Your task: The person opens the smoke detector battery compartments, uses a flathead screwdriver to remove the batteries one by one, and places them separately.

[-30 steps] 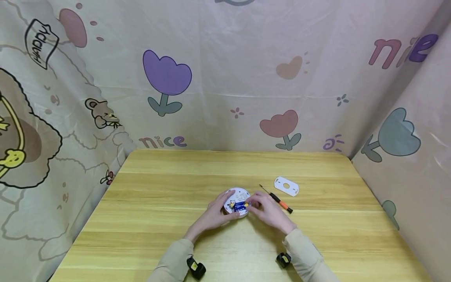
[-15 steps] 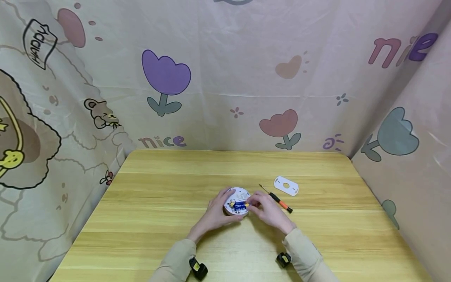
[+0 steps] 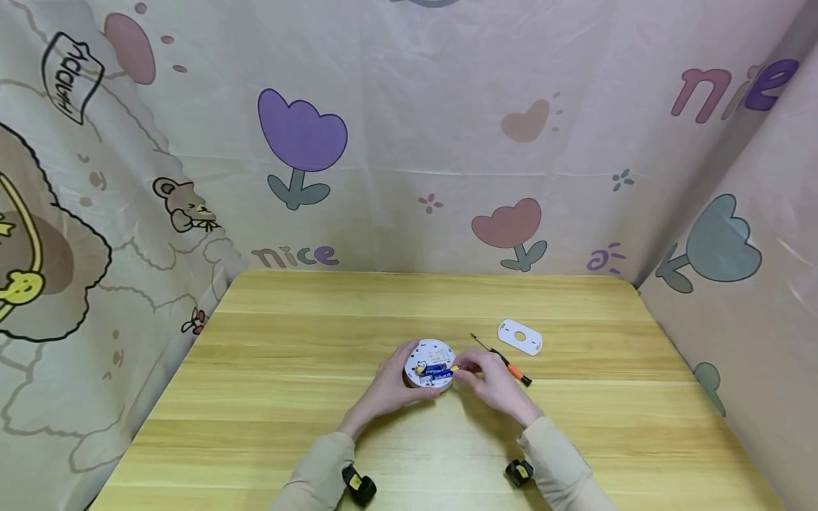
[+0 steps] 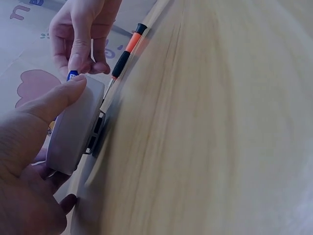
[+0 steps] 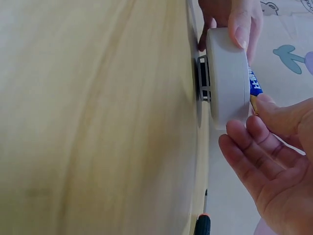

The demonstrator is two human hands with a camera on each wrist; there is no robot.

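My left hand grips a round white smoke detector by its rim, thumb on the near side and fingers round the far side. Its back faces up, with printed text and a compartment where blue shows. My right hand pinches a blue battery with a gold end between thumb and fingertips, at the detector's right edge. In the head view this battery lies aslant over the compartment, beside another blue battery. From the left wrist, the white side wall hides most of the battery.
Right of the detector lies a screwdriver with an orange and black handle. Beyond it is a white mounting plate with a central hole. The wooden table ends at a printed cloth backdrop.
My right hand has shifted slightly right with the battery's end, and the battery now lies at more of a slant. My left thumb has slid from the detector's face down to its near rim.
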